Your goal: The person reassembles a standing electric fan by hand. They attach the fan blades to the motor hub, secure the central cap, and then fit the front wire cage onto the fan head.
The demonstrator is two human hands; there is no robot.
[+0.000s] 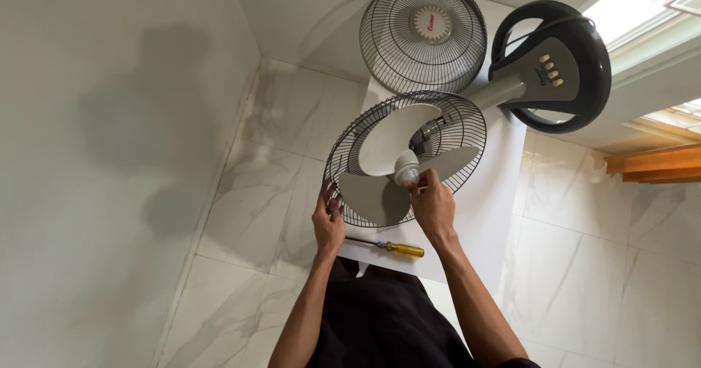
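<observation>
Fan (pixel 409 156) lies flat on white sheet (pixel 489 215) over marble floor (pixel 248 193), rear grille up, grey blades (pixel 387 149) exposed. Right hand (pixel 432 204) pinches white hub cap (pixel 406 169) at blade centre, fingers closed on it. Left hand (pixel 328 218) grips grille rim at 7 o'clock, fingers curled around wires. Front grille (pixel 423 33) lies detached at 12 o'clock from the fan, touching its rim. Round base (pixel 551 65) sits at 2 o'clock. Screwdriver (pixel 387 247), yellow handle, lies at 6 o'clock between both wrists.
</observation>
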